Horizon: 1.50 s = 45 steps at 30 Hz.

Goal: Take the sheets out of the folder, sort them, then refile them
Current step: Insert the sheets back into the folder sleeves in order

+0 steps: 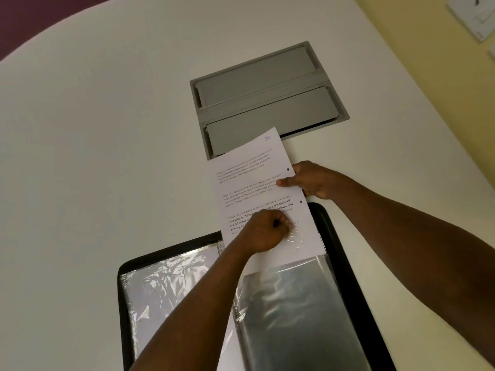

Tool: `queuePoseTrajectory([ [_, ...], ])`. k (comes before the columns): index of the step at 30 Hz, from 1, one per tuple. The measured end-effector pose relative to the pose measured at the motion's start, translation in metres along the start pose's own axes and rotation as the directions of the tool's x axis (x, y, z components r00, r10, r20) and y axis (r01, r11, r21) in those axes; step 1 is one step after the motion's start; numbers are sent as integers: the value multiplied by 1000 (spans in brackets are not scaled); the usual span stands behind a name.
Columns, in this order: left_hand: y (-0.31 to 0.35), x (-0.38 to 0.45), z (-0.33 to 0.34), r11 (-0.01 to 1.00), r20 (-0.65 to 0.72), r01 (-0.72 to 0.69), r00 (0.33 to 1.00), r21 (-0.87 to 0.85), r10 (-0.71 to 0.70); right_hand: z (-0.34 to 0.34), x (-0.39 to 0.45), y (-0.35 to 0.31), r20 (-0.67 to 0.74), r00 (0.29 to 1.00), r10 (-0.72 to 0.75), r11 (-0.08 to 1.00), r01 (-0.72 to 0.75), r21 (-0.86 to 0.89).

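A black folder (338, 253) lies open on the white table, with clear plastic sleeves (292, 311) on both pages. A printed white sheet (251, 180) with two punched holes sticks far out of the top of the right-hand sleeve, its lower end still inside the plastic. My right hand (312, 180) pinches the sheet's right edge between the holes. My left hand (265, 231) lies over the sheet's lower part with curled fingers, gripping the sleeve's plastic mouth there. A number is handwritten at the sheet's top corner.
A grey metal cable hatch (267, 103) with two flaps is set into the table (107, 129) just beyond the sheet. The left sleeve (160, 285) holds another sheet. A yellow wall with sockets (476, 14) rises at the far right.
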<state>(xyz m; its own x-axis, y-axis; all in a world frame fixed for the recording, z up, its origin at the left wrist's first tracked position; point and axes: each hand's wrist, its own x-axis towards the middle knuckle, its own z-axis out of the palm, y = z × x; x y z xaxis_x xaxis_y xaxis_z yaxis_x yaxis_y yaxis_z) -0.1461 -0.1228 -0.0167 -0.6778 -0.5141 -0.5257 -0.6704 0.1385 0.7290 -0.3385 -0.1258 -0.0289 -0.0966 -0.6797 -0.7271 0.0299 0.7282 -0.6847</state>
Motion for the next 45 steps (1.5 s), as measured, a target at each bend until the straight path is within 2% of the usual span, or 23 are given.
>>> queuePoseTrajectory([
  [5,-2,2,1,1000,-42,16,999,23,-15,-5,-5,1,123,991,48,995,-36,-96],
  [10,-6,1,2,999,-75,0,997,37,3,-15,-10,7,289,945,155,965,-82,-249],
  [14,-7,-1,5,997,-102,-18,994,79,26,-15,-11,8,255,953,162,934,-65,-350],
  [19,-9,-2,4,995,-135,-23,990,96,36,-2,-7,13,80,997,-5,984,19,-175],
  [23,-2,0,8,997,-87,-30,996,75,37,6,-10,13,117,993,20,995,-9,-95],
  [27,2,6,13,1000,-78,3,997,26,-1,4,-13,10,196,979,55,977,-12,-213],
  [30,4,8,13,1000,-79,19,997,21,-17,1,-12,8,217,973,80,921,11,-390],
  [33,6,8,14,1000,-104,5,995,13,-4,-1,-13,1,271,950,158,764,56,-642],
  [35,7,6,15,1000,-109,-2,994,26,5,-3,-12,-2,301,933,197,692,85,-717],
  [37,7,5,14,1000,-107,3,994,22,-1,-3,-10,-2,289,944,157,729,86,-679],
  [39,5,4,11,1000,-109,11,994,19,-9,-3,-7,2,206,977,49,818,79,-570],
  [41,3,4,10,1000,-125,13,992,14,-12,-4,-7,4,172,985,21,830,79,-553],
  [45,4,3,11,999,-139,3,990,50,4,-7,-4,2,242,947,212,568,82,-819],
])
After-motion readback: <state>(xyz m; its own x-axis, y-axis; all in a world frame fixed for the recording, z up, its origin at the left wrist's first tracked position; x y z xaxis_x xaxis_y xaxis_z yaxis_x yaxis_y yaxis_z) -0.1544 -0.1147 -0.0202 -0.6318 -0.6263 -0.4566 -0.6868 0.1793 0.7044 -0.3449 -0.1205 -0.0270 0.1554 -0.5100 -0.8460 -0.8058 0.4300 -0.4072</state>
